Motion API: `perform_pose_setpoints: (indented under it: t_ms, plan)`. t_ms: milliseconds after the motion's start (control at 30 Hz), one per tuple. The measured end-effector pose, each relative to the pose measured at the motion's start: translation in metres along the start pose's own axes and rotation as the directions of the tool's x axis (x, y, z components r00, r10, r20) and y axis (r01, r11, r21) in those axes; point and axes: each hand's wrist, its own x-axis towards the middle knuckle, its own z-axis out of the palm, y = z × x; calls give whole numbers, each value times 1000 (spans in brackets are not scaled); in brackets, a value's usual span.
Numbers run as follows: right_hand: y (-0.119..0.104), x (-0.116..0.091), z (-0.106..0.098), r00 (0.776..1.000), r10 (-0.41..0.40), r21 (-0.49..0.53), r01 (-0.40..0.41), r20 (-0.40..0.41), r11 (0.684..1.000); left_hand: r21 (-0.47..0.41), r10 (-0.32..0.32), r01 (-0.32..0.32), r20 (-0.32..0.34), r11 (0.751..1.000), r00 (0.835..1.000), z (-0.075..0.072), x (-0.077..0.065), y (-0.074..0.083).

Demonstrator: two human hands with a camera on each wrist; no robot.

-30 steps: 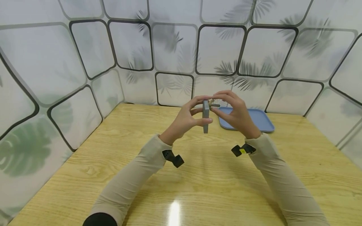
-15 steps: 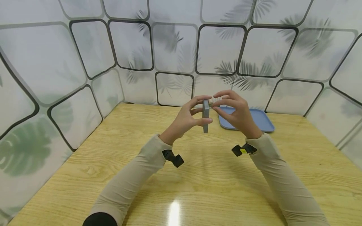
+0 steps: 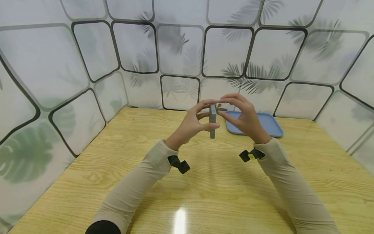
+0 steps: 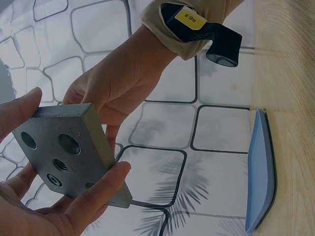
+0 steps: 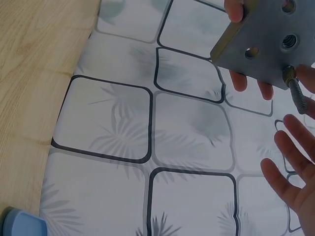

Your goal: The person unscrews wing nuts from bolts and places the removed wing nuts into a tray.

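Observation:
My left hand (image 3: 188, 123) grips a grey metal block (image 3: 212, 120) by its edges above the table, thumb below and fingers over the top. Its face shows several round holes, one of them threaded, in the left wrist view. From the other face sticks a small brass fitting with a grey rod (image 5: 294, 86), which looks ridged in the right wrist view. My right hand (image 3: 243, 115) has its thumb and forefinger around this fitting. One fingertip (image 5: 306, 76) lies against the brass part, and the other fingers are spread apart. Their exact contact is partly hidden.
A shallow blue tray (image 3: 268, 125) lies on the wooden table (image 3: 204, 182) behind my right hand. A patterned curtain-like wall (image 3: 181, 48) stands at the table's back and sides. Each wrist wears a small black camera (image 3: 179, 164).
Half a second ago my right fingers were closed over the rod and hid it. Now they stand wider around the fitting and the rod shows again. My left hand and the block keep still.

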Motion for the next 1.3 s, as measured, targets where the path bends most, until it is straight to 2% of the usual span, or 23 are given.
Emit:
perform_pose_setpoints:
  t_ms: [200,500,833,1133,1300]
  plan:
    - [4,-2,0,998,49,-33,-47,42,998,-3,8,-8,7,1000,1000,0,0,1]
    - [-1,-1,-1,999,-33,8,33,-17,999,-3,-4,4,3,1000,1000,0,0,-1]
    - [-3,0,-2,999,-45,-6,45,-19,999,10,-5,5,-4,1000,1000,0,0,0]
    - [0,0,-2,997,63,-36,-61,35,997,35,21,-21,-6,999,1000,-1,1,-1]
    - [2,0,-1,996,77,-16,-76,51,997,17,10,-10,-2,1000,1000,-1,1,0]
